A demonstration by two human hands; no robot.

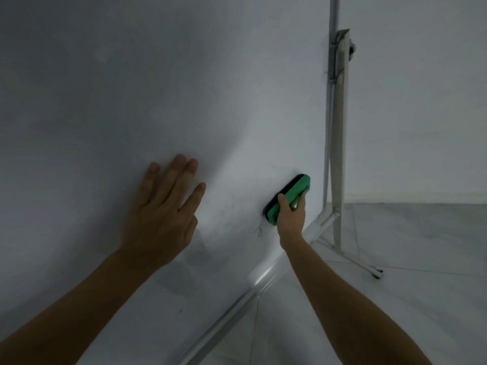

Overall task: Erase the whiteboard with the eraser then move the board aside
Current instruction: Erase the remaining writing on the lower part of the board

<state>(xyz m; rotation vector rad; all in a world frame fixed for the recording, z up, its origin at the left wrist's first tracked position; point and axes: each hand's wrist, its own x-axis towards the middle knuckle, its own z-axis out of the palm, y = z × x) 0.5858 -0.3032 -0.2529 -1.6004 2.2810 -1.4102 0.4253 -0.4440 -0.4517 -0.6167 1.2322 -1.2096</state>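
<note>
The whiteboard (pixel 184 88) fills most of the view, its surface grey-white with faint smears. My right hand (pixel 291 216) grips a green eraser (pixel 287 197) with a black felt face pressed against the board near its lower right corner. A small dark marker scribble (pixel 259 231) shows just below the eraser. My left hand (pixel 164 209) lies flat on the board with fingers spread, to the left of the eraser.
The board's metal frame edge (pixel 237 306) runs diagonally at the bottom. A grey stand upright (pixel 337 127) with a pivot bracket (pixel 342 51) stands at the right; its foot with a caster (pixel 378 272) rests on the tiled floor (pixel 421 246). A white wall is behind.
</note>
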